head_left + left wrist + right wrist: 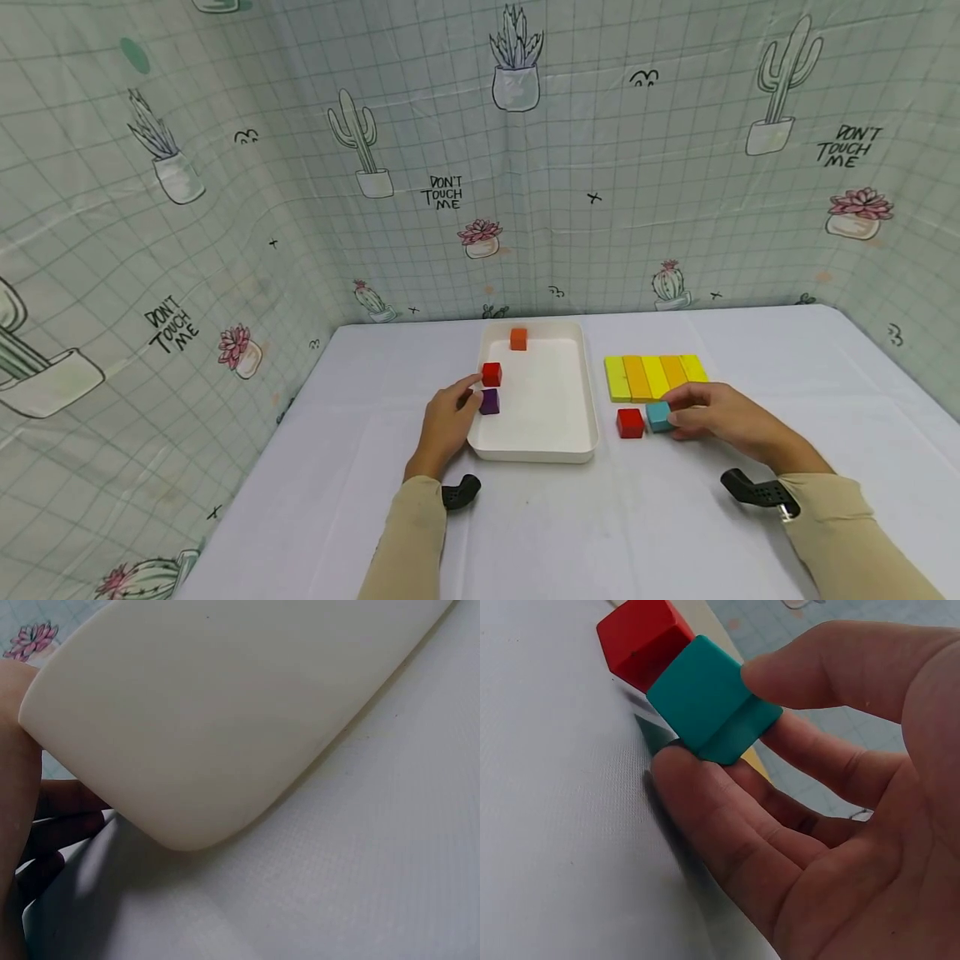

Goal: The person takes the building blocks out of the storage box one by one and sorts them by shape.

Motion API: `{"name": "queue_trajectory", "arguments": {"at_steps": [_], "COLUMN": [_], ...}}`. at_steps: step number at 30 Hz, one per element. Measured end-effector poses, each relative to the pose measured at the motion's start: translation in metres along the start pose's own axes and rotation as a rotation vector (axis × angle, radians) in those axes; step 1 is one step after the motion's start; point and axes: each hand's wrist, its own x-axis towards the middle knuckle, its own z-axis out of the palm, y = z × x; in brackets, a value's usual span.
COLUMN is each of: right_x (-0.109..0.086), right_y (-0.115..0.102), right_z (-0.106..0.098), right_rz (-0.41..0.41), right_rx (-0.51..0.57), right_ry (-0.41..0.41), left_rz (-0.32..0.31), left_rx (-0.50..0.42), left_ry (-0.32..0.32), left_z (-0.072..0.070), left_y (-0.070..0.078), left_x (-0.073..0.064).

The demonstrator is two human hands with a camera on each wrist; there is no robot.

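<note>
My right hand [708,408] pinches a teal cube [705,697] between thumb and fingers. A red cube [630,423] stands just left of the teal one on the white cloth. At the left side of a white tray [547,417], my left hand [446,425] holds the rim, with thumb and forefinger reaching over it. Those two fingertips are right by a purple cube [490,402] and a red block [491,374] inside the tray. In the left wrist view, the other fingers [67,829] bend along the outside of the tray wall.
An orange cube [518,339] sits near the tray's far end. Several yellow and orange strips [645,377] lie side by side behind the right-hand cubes. A white cloth [540,533] covers the table, and a patterned curtain [585,150] hangs behind its far edge.
</note>
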Motion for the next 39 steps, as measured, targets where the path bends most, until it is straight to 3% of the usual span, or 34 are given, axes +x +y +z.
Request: {"name": "queue_trajectory", "arguments": {"at_steps": [21,26,29,39], "right_x": [-0.001,-0.001,-0.001,0.0], "right_y": [-0.007,-0.009,-0.01,-0.009], "right_z": [0.008,0.008,0.009,0.01], "right_rz": [-0.033,-0.022,-0.025,-0.029], "right_rx": [-0.21,-0.256,-0.267,-0.271], "right_ry": [0.021,0.036,0.04,0.034], "left_rz": [-0.01,0.022,0.04,0.001], "left_rx": [-0.003,0.004,0.014,0.022], "left_ry": [-0.001,0.011,0.016,0.006], "left_z": [0.004,0.003,0.003,0.002], "left_y": [-0.003,-0.003,-0.004,-0.001], "left_x": [0.0,0.001,0.002,0.0]}}
